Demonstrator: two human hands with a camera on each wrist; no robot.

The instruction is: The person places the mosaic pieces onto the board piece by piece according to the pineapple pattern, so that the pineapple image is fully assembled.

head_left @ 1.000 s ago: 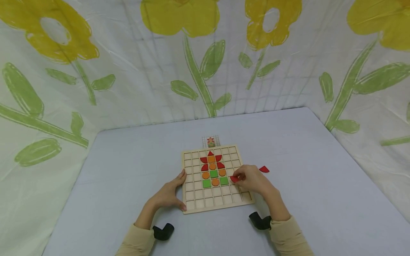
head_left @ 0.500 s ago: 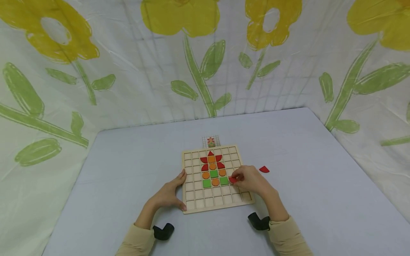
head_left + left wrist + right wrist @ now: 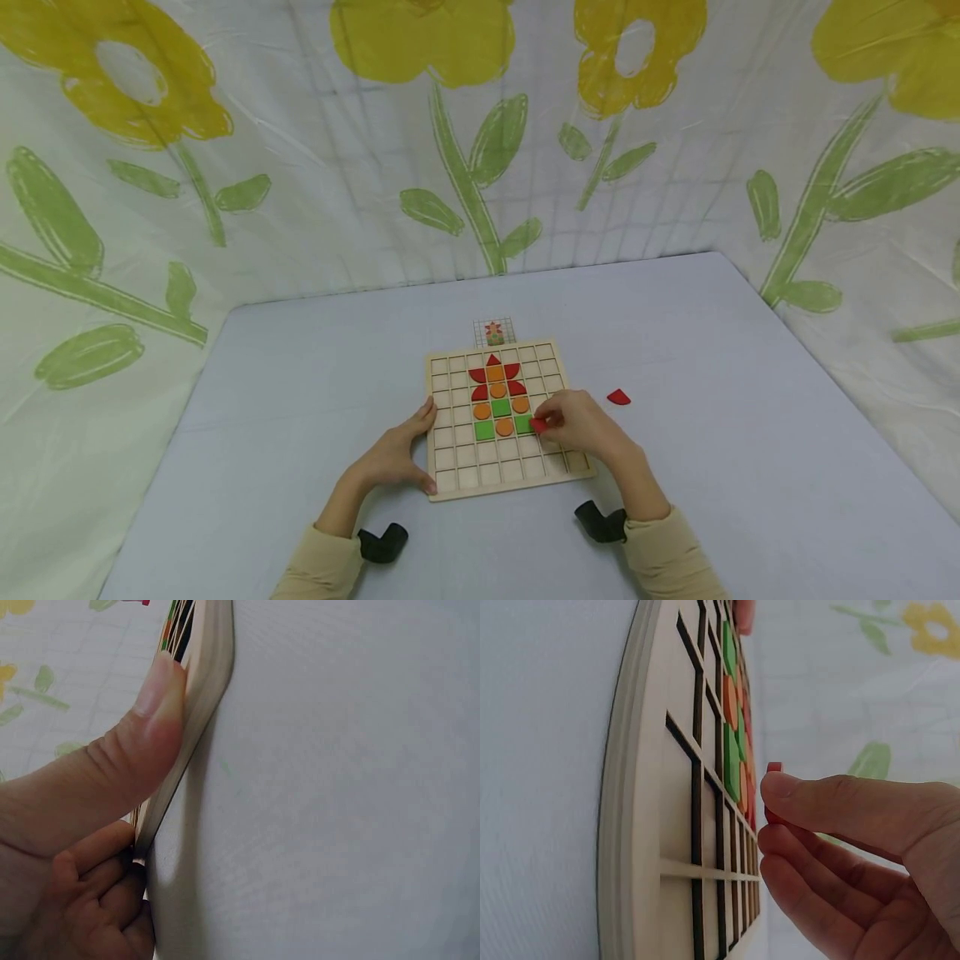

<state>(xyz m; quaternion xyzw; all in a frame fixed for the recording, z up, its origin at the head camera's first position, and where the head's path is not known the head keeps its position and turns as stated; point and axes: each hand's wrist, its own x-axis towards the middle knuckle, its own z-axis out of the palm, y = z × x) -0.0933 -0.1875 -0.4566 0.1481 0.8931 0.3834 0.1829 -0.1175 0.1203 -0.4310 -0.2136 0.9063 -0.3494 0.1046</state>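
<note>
A square wooden grid board (image 3: 468, 477) lies on the table with flat coloured pieces set in some cells. My left hand (image 3: 393, 456) rests against its left edge, thumb by the near corner and fingers spread further up. Between thumb and fingertips my right hand (image 3: 588, 427) pinches a red quarter-circle piece (image 3: 537, 425), seen edge-on in the right wrist view above the board. It hovers beside the right green square (image 3: 523, 424). Orange circles (image 3: 504, 427), other green squares (image 3: 484, 430) and red pieces (image 3: 517, 387) sit in the cells.
Just beyond the board's far edge lies a small pattern card (image 3: 495, 332) with a gridded flower picture. Another red quarter-circle piece (image 3: 618, 397) lies loose on the table, right of the board. A flower-painted curtain (image 3: 337, 183) hangs behind the table (image 3: 315, 367).
The right hand has slid a little to the left with its red piece, from right of the green square to its edge. The left hand and board have stayed put.
</note>
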